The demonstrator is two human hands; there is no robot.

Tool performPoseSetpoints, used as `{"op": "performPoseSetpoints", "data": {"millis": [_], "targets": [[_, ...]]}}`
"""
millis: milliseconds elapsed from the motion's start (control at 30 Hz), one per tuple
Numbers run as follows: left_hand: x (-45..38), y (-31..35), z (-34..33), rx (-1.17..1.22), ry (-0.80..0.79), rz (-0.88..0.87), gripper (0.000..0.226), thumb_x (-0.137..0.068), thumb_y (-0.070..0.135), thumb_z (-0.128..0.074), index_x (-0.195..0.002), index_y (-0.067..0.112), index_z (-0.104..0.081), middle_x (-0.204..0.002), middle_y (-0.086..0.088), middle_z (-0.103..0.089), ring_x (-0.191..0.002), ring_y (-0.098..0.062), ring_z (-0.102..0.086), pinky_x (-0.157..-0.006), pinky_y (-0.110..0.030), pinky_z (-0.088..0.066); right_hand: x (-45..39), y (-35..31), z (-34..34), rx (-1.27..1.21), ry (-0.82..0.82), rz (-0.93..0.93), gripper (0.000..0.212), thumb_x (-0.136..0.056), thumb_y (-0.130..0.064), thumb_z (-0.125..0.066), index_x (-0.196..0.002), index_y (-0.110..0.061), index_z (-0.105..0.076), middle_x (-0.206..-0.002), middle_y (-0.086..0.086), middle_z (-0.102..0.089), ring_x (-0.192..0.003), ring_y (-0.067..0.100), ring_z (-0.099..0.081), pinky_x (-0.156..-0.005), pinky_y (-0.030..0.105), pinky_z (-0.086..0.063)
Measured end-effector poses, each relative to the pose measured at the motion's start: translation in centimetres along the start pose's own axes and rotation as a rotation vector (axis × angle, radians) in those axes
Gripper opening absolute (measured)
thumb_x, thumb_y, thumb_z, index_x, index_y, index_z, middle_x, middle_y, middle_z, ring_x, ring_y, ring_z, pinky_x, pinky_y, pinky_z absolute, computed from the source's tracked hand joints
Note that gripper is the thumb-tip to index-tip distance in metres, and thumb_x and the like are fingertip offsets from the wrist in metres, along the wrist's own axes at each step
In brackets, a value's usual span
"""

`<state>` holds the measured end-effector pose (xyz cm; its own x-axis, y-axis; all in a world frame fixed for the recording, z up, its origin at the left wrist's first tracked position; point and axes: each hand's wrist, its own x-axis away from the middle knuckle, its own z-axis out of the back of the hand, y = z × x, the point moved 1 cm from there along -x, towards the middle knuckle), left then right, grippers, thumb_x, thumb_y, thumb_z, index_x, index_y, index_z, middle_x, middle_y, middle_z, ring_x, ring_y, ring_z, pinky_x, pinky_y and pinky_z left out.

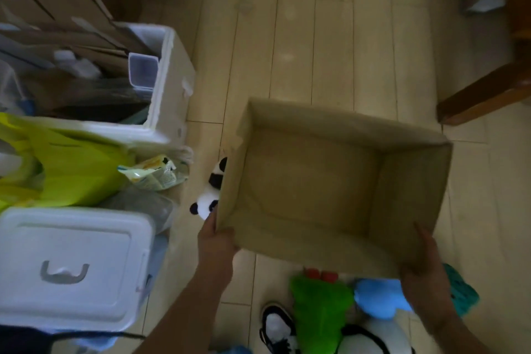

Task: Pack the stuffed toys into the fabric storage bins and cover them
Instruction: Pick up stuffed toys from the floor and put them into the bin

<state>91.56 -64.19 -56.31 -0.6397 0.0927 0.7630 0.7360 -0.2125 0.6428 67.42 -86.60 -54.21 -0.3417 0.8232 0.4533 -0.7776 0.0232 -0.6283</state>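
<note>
Holding a tan fabric bin point(330, 181) up over the wood floor point(316, 37), open side facing the camera, nothing inside. Gripping its near left corner with the left hand point(217, 241), fingers curled round the edge. Gripping its near right corner with the right hand point(423, 270), thumb lying along the wall. Tilted a little, far side toward the brown wooden furniture point(488, 92).

Peeking out just beside the bin's left wall: a small panda toy point(208, 198), partly hidden behind the bin, lying on the floor. Piled on the floor below the bin's near edge: a green stuffed toy point(319, 313) with red bits on top, a blue stuffed toy point(379, 299) touching it, a teal one point(462, 290) behind the right hand, and a bigger black and white one point(373, 339) at the bottom edge. Beside the green toy, 1 black and white shoe point(277, 325).

Off to the left: a white plastic box point(71, 267) with its lid on, a yellow-green bag point(71, 164), and a white foam box point(172, 89) full of cardboard and other stuff.
</note>
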Motion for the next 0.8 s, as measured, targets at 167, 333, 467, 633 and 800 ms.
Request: {"op": "performPoseSetpoints", "data": {"millis": [167,333,467,633,800], "targets": [[-5.8,-0.5,-5.0,-0.141,-0.086,-0.090,0.046,-0.098,-0.006,-0.039,-0.131,0.024,-0.050,-0.089,0.010,-0.059,-0.077,-0.007,-0.056,-0.068,-0.025,-0.053,-8.3,2.7,-3.0,0.039,-0.051,-0.093,0.067,-0.082,0.015,-0.050,-0.140,-0.017,-0.042,-0.117,0.009,-0.055,-0.100,0.027,-0.056,-0.081,0.028,-0.041],[-10.2,-4.6,-4.2,-0.686,-0.326,-0.188,0.042,-0.099,0.010,-0.051,-0.140,0.015,-0.045,-0.105,0.011,-0.059,-0.088,-0.006,-0.056,-0.070,-0.003,-0.043,-11.4,8.2,-6.4,0.154,-0.216,-0.229,0.056,-0.085,-0.007,-0.067,-0.136,0.001,-0.045,-0.136,0.025,-0.049,-0.125,0.036,-0.049,-0.093,0.024,-0.038],[-11.0,-5.8,-2.5,-1.031,-0.464,-0.103,0.058,-0.096,0.043,-0.051,-0.149,0.029,-0.033,-0.144,0.005,-0.047,-0.130,-0.017,-0.046,-0.100,-0.024,-0.034,-10.0,10.0,-5.4,0.158,-0.030,-0.238,0.067,-0.077,-0.019,-0.060,-0.140,-0.006,-0.042,-0.135,0.025,-0.052,-0.122,0.036,-0.052,-0.100,0.041,-0.041],[-12.0,-5.8,-2.8,-1.050,-0.598,-0.160,0.066,-0.085,0.059,-0.059,-0.142,0.033,-0.041,-0.139,0.019,-0.039,-0.126,-0.005,-0.041,-0.108,-0.028,-0.032,-7.9,11.7,-4.5,0.082,-0.032,-0.294,0.067,-0.078,-0.024,-0.062,-0.141,-0.013,-0.042,-0.133,0.024,-0.053,-0.115,0.035,-0.054,-0.089,0.032,-0.039],[-18.7,-5.0,1.8,-1.281,-0.185,-0.697,0.055,-0.089,0.061,-0.046,-0.102,0.014,-0.071,-0.123,-0.020,-0.062,-0.124,-0.038,-0.050,-0.101,-0.058,-0.040,-8.3,14.1,-4.9,0.036,-0.011,-0.203,0.047,-0.086,-0.002,-0.059,-0.127,-0.025,-0.054,-0.132,0.019,-0.053,-0.114,0.030,-0.053,-0.091,0.025,-0.040]]}}
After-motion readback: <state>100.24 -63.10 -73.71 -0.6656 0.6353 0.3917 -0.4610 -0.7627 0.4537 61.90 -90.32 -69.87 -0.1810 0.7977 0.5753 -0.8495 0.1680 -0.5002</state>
